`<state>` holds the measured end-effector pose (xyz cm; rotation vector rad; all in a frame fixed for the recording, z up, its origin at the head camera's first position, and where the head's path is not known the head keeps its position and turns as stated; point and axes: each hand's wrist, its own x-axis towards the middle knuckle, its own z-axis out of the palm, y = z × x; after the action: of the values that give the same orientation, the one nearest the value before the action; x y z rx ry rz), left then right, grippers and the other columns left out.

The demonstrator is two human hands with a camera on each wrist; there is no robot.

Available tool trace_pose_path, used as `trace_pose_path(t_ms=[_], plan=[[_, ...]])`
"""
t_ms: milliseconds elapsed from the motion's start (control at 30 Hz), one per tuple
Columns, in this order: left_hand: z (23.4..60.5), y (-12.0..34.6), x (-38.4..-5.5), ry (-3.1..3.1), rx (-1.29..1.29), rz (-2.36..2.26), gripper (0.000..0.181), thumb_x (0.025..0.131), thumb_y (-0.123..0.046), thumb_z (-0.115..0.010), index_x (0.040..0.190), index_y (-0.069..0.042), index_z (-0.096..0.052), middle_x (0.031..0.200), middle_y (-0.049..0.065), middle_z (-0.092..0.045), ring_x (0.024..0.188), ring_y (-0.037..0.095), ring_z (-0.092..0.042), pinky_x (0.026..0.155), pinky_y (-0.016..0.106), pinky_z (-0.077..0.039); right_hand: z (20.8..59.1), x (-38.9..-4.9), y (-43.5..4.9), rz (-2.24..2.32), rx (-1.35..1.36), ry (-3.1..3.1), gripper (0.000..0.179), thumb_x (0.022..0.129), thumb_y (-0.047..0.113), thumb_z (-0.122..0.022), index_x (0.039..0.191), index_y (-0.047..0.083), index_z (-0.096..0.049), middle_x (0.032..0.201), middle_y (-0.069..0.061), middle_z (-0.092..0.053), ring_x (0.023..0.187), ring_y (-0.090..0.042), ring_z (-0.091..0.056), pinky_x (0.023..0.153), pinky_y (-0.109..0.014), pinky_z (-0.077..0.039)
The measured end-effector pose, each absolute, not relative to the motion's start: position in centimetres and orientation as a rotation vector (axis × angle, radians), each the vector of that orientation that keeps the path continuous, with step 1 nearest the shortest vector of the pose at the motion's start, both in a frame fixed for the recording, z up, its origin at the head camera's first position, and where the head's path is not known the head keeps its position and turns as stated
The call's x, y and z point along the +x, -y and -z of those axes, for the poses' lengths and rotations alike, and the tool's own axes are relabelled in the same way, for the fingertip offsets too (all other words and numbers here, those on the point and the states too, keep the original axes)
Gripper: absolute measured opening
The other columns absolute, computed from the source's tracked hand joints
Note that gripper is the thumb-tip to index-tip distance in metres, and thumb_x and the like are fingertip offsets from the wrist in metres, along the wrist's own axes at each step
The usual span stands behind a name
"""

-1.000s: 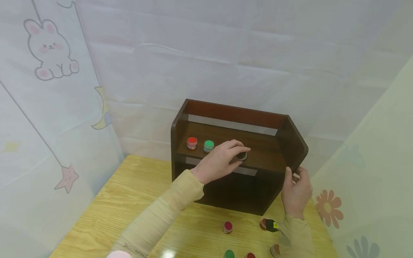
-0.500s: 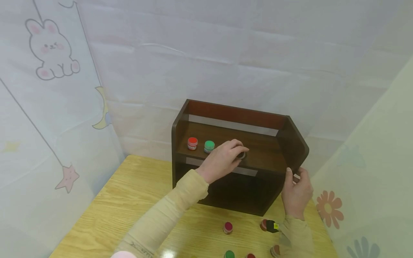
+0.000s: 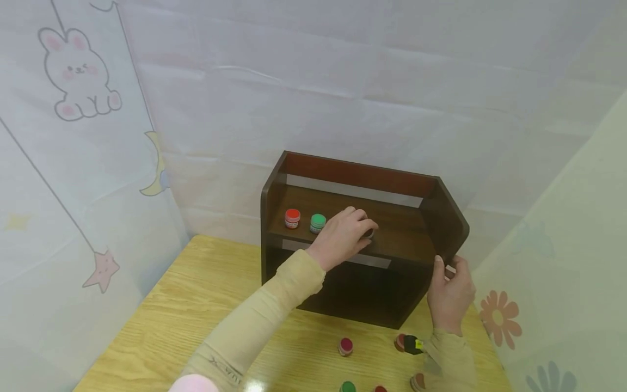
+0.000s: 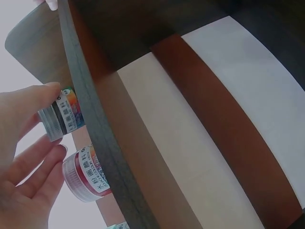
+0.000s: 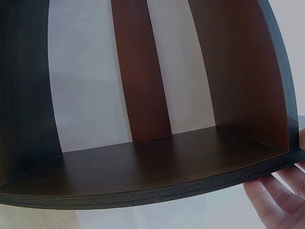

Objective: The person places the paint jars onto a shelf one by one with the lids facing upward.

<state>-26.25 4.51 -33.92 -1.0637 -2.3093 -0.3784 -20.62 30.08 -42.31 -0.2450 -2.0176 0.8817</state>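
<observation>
My left hand (image 3: 342, 235) reaches onto the upper level of a dark brown wooden shelf (image 3: 392, 212). Its thumb and finger pinch a small dark paint jar (image 4: 68, 112), mostly covered by the hand in the head view. Beside it, close to my other fingers in the left wrist view, stands a jar of magenta-red paint (image 4: 86, 174). Farther left on that level are a jar of orange-red paint (image 3: 292, 219) and a jar of green paint (image 3: 318, 223). My right hand (image 3: 452, 294) grips the shelf's right side panel, thumb at the front edge.
Several more paint jars stand on the wooden table (image 3: 206, 277) in front of the shelf, among them a magenta one (image 3: 345, 347), a green one (image 3: 348, 387) and a red-brown one (image 3: 399, 342) near the right wrist. Printed cloth walls (image 3: 313, 98) enclose the back and sides.
My left hand and forearm have shifted slightly right, and the hand now covers more of the dark paint jar. The right hand keeps its grip on the side panel.
</observation>
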Motion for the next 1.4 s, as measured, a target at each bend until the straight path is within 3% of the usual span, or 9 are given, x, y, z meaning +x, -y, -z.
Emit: trace_pose_path(t_ms=[633,800,867,933,1033,1067,1133,1233,1400], plan=[[33.9,-5.5,-26.7,2.470,-0.956,0.234,0.037,0.090,-0.039,-0.079,0.121,-0.019,-0.076,0.102,-0.002,-0.065,0.090,0.015,-0.054,0.078,0.021,-0.047,42.3,-20.6,-30.0,-0.882,-0.248,2.016,0.030,0.102,0.023,-0.063,0.111,-0.005,-0.064,0.112,-0.021,-0.069,0.090,-0.040,-0.071,0.073,-0.003,-0.032],[33.8,-5.6,-26.8,2.546,-0.951,0.244,0.051,0.090,-0.045,-0.077,0.132,-0.018,-0.069,0.117,-0.001,-0.063,0.103,0.016,-0.055,0.087,0.025,-0.049,42.1,-20.5,-29.8,-0.877,-0.248,2.024,0.031,0.103,0.023,-0.063,0.112,-0.006,-0.064,0.113,-0.022,-0.069,0.090,-0.041,-0.071,0.074,-0.004,-0.033],[33.9,-5.5,-26.9,2.556,-0.984,0.289,0.055,0.090,-0.043,-0.076,0.138,-0.018,-0.063,0.125,0.000,-0.060,0.110,0.017,-0.055,0.091,0.026,-0.049,42.0,-20.4,-29.8,-0.873,-0.246,2.023,0.030,0.103,0.023,-0.063,0.112,-0.006,-0.064,0.113,-0.022,-0.069,0.090,-0.041,-0.071,0.075,-0.010,-0.041],[34.0,-5.2,-27.0,2.544,-1.030,0.346,0.055,0.091,-0.037,-0.076,0.140,-0.017,-0.061,0.130,0.000,-0.058,0.115,0.017,-0.054,0.092,0.027,-0.049,42.0,-20.4,-29.8,-0.871,-0.243,2.021,0.029,0.102,0.022,-0.063,0.112,-0.006,-0.064,0.113,-0.022,-0.069,0.090,-0.041,-0.071,0.078,-0.023,-0.051],[34.2,-4.9,-27.1,2.480,-1.101,0.400,0.044,0.091,-0.027,-0.075,0.133,-0.016,-0.065,0.127,0.000,-0.060,0.113,0.017,-0.056,0.090,0.025,-0.050,42.0,-20.5,-29.9,-0.871,-0.239,2.010,0.029,0.102,0.021,-0.063,0.111,-0.006,-0.064,0.112,-0.022,-0.069,0.089,-0.041,-0.072,0.080,-0.043,-0.055],[34.2,-4.8,-27.1,2.458,-1.116,0.406,0.041,0.092,-0.025,-0.075,0.131,-0.016,-0.067,0.125,0.000,-0.061,0.111,0.017,-0.057,0.089,0.025,-0.050,42.0,-20.5,-29.9,-0.870,-0.238,2.007,0.029,0.102,0.021,-0.063,0.110,-0.006,-0.064,0.112,-0.022,-0.069,0.089,-0.041,-0.072,0.080,-0.042,-0.055],[34.2,-4.7,-27.1,2.424,-1.135,0.404,0.035,0.092,-0.022,-0.076,0.126,-0.016,-0.070,0.121,0.000,-0.063,0.107,0.017,-0.059,0.087,0.023,-0.050,42.0,-20.6,-30.0,-0.874,-0.237,2.001,0.029,0.102,0.021,-0.063,0.110,-0.006,-0.064,0.111,-0.022,-0.069,0.089,-0.041,-0.072,0.080,-0.027,-0.053],[34.2,-4.7,-27.2,2.405,-1.134,0.383,0.033,0.093,-0.021,-0.076,0.125,-0.016,-0.072,0.119,0.000,-0.065,0.106,0.017,-0.060,0.087,0.022,-0.050,42.1,-20.6,-30.0,-0.877,-0.239,1.999,0.029,0.102,0.022,-0.064,0.110,-0.006,-0.064,0.111,-0.022,-0.069,0.089,-0.041,-0.072,0.075,-0.007,-0.038],[34.3,-4.9,-27.2,2.412,-1.115,0.342,0.033,0.094,-0.022,-0.075,0.126,-0.015,-0.072,0.119,0.001,-0.065,0.107,0.017,-0.060,0.088,0.023,-0.051,42.3,-20.6,-30.0,-0.891,-0.235,2.001,0.029,0.102,0.021,-0.063,0.110,-0.006,-0.064,0.111,-0.022,-0.069,0.089,-0.041,-0.071,0.074,-0.004,-0.034]])
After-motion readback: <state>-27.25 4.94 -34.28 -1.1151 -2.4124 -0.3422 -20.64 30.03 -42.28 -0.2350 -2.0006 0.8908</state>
